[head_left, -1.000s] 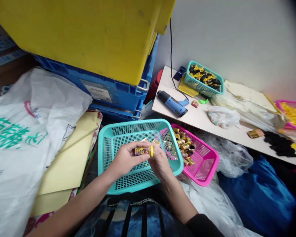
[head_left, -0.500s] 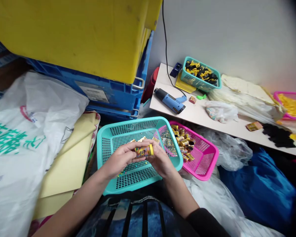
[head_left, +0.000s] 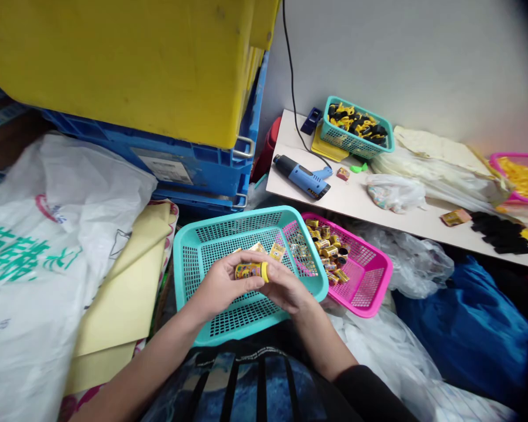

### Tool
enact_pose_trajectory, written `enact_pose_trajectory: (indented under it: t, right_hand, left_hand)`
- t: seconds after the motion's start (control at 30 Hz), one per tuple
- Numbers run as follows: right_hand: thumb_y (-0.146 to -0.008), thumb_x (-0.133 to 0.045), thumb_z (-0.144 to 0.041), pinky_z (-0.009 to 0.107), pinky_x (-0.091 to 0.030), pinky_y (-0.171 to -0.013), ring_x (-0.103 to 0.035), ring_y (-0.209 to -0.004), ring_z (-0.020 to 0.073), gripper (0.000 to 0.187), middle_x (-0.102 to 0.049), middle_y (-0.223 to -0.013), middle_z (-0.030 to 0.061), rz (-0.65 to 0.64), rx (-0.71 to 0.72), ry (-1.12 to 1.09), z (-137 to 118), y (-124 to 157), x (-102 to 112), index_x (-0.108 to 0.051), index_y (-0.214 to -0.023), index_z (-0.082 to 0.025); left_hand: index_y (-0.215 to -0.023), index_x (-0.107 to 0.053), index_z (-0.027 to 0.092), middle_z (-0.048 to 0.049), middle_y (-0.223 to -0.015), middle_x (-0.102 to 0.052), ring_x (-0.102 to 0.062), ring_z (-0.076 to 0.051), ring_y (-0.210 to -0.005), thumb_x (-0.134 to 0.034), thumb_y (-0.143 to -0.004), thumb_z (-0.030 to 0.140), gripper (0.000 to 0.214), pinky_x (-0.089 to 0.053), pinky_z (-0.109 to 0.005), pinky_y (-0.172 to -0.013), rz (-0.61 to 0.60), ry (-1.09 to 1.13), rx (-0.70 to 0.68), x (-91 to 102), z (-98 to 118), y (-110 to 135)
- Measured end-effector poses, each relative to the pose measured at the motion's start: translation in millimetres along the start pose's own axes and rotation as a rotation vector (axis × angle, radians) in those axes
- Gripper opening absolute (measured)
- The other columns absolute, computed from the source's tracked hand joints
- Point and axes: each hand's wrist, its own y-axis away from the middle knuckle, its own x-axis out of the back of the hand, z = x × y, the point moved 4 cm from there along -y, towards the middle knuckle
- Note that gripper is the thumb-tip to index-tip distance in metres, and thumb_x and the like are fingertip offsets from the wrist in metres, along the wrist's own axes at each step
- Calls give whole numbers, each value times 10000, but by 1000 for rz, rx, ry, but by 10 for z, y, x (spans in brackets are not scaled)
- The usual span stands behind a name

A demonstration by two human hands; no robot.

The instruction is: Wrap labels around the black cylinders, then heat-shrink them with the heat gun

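The person's left hand (head_left: 223, 286) is clenched around a small yellow-capped tube (head_left: 250, 271), which lies almost level across the palm, its long axis running sideways with the cap pointing to the person's right. The right hand (head_left: 288, 287) is curled just beside the cap, though whether it grips the tube I cannot tell. Both hands hover over a teal basket (head_left: 242, 218), and a pink basket (head_left: 376, 275) full of similar tubes (head_left: 328, 249) sits touching it, below the edge of a desk (head_left: 356, 202).

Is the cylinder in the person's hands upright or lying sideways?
Lying sideways: the cylinder is held level between the left hand and right hand, its yellow end pointing right.
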Motion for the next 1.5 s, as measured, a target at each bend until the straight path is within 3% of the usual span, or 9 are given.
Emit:
enact_pose_trajectory:
  t: [0.23,0.5,0.73,0.87,0.97,1.13,1.33,1.5]
  right_hand:
    - [-660,-796,-512,347,-475,-887,-603,-1024,212,553,-631,-1155,101,87,65,3,101,-39,27,-662,-1104,-212]
    - [-675,-798,-486,305,-469,-871,-618,-943,156,511,-634,-1096,55,99,93,-5,161,-69,27,-643,-1092,-235]
    - [-734,-741,-512,270,-480,-770,-590,-866,145,405,-612,-935,27,162,121,-69,247,-67,27,-594,-965,-214]
    - [-801,-681,-475,199,-444,-612,-524,-687,93,345,-577,-817,-4,203,54,-154,264,-75,94,-601,-1004,-207]
    - [-826,-633,-509,229,-479,-665,-566,-760,120,369,-614,-873,18,209,28,-194,242,-67,120,-603,-1028,-202]
    - [-811,-629,-559,324,-514,-776,-604,-836,159,416,-648,-876,32,173,7,-206,259,-54,97,-606,-1026,-204]
    - [-773,-645,-615,376,-525,-816,-606,-797,162,465,-637,-801,23,136,43,-253,261,-57,62,-622,-974,-196]
    - [-786,-657,-573,353,-519,-815,-608,-860,172,453,-640,-857,37,175,88,-193,246,-35,106,-624,-1036,-197]
  left_hand:
    - [-865,-751,217,-42,-963,-752,-681,-237,-942,-787,-623,241,246,-525,-367,-886,82,-163,47,-17,3,17]
    - [-884,-732,199,-58,-989,-753,-697,-235,-914,-788,-629,265,269,-554,-361,-837,103,-185,84,7,-86,60]
    - [-932,-697,198,-71,-1105,-724,-646,-241,-1095,-761,-690,277,261,-506,-383,-984,194,-176,32,-73,-104,86]
    - [-1171,-620,207,-101,-1241,-651,-673,-250,-1018,-655,-797,368,409,-576,-373,-844,8,166,199,-91,-209,76]
    - [-1256,-586,238,-86,-1296,-619,-674,-235,-1033,-594,-820,266,437,-562,-350,-882,-85,382,276,-65,-214,80]
    - [-1184,-662,213,-92,-1245,-661,-701,-204,-981,-652,-824,232,361,-559,-280,-867,-21,326,375,-11,-247,86]
    - [-1135,-700,214,-80,-1152,-714,-718,-179,-908,-741,-761,266,380,-563,-250,-832,-4,297,377,2,-281,82]
    - [-1124,-689,189,-104,-1213,-681,-694,-237,-993,-673,-782,335,372,-571,-314,-844,-32,300,267,-56,-225,85]
